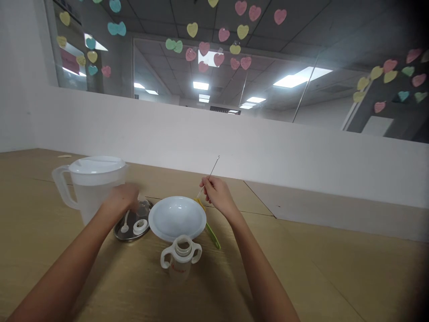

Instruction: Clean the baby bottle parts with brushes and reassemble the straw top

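Over the back of a metal tray [130,238], my left hand [124,197] reaches down, blurred, beside the pitcher. Its fingertips are hard to make out. On the tray lie a small straw piece with a round white end [125,227], a white ring cap [140,226] and a clear cover [143,208]. My right hand [216,192] pinches a thin wire straw brush [214,165], its looped end pointing up and its lower end near the white bowl [177,219]. In front of the bowl stands an uncapped two-handled baby bottle [181,261].
A lidded translucent pitcher [95,190] stands at the left behind my forearm. A yellow-green long-handled tool [212,235] lies partly behind the bowl's right side. A white wall [167,134] with a window above it closes off the table's back.
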Tool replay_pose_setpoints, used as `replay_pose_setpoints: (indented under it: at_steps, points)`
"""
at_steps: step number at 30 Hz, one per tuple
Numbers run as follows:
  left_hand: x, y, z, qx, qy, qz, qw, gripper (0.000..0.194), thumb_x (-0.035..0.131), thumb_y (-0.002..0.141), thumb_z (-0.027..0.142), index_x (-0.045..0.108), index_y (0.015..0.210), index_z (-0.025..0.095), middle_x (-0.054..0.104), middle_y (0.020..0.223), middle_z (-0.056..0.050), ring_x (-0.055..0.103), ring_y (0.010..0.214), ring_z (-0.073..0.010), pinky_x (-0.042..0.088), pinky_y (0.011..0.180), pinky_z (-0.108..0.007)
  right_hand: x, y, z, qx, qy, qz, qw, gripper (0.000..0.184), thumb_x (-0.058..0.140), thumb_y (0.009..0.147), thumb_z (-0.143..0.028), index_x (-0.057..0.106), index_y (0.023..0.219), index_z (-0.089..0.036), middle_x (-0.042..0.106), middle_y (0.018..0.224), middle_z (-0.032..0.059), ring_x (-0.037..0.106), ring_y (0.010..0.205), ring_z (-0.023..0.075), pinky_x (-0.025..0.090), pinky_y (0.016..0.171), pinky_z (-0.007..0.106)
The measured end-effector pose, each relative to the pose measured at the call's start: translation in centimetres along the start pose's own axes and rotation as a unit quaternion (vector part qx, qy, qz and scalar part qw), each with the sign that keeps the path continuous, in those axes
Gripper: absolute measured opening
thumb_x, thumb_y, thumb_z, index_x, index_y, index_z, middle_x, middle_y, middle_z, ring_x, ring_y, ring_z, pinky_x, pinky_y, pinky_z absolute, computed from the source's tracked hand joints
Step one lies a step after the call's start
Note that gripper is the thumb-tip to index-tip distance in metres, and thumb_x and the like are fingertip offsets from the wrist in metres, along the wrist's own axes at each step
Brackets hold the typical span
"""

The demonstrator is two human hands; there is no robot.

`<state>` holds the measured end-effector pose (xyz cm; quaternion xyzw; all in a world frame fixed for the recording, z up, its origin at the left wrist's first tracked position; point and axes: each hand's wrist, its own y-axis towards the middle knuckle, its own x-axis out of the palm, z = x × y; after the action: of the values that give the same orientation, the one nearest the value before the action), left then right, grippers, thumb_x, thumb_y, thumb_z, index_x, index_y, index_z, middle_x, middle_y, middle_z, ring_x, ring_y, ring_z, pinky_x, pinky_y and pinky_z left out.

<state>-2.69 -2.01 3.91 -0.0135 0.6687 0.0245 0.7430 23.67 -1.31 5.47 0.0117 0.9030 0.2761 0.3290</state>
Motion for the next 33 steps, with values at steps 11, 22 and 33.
replay_pose_setpoints:
  at_steps: [11,22,33]
  points:
    - [-1.1,-2.5,5.0,0.259,-0.124,0.135,0.948,0.009,0.046,0.066,0.021,0.054,0.064,0.018,0.061,0.062,-0.001,0.055,0.056,-0.0142,0.034,0.053,-0.023,-0.1,-1.9,-2.8,-0.099,0.141,0.042,0.984,0.046,0.033,0.092,-0.051,0.053,0.066,-0.017,0.045,0.052,-0.0031,0.046,0.045,0.0089,0.035,0.045,0.020]
    - [0.2,-2.2,7.1,0.340,-0.261,0.167,0.888,0.016,0.043,0.073,0.019,0.058,0.071,0.017,0.055,0.060,0.003,0.047,0.056,-0.0106,0.033,0.054,-0.021,0.1,-3.3,-4.5,-0.189,0.132,-0.031,0.973,0.044,0.033,0.094,-0.042,0.055,0.064,-0.017,0.046,0.053,-0.0032,0.046,0.048,0.0079,0.037,0.050,0.020]
    - [0.1,-1.9,6.5,0.321,-0.232,0.185,0.899,0.023,0.040,0.084,0.029,0.059,0.077,0.018,0.063,0.071,-0.001,0.056,0.061,-0.0131,0.038,0.057,-0.021,-0.2,-3.4,-4.6,-0.136,0.290,0.199,0.926,0.044,0.036,0.092,-0.048,0.050,0.065,-0.017,0.040,0.052,-0.0046,0.039,0.042,0.0060,0.030,0.039,0.018]
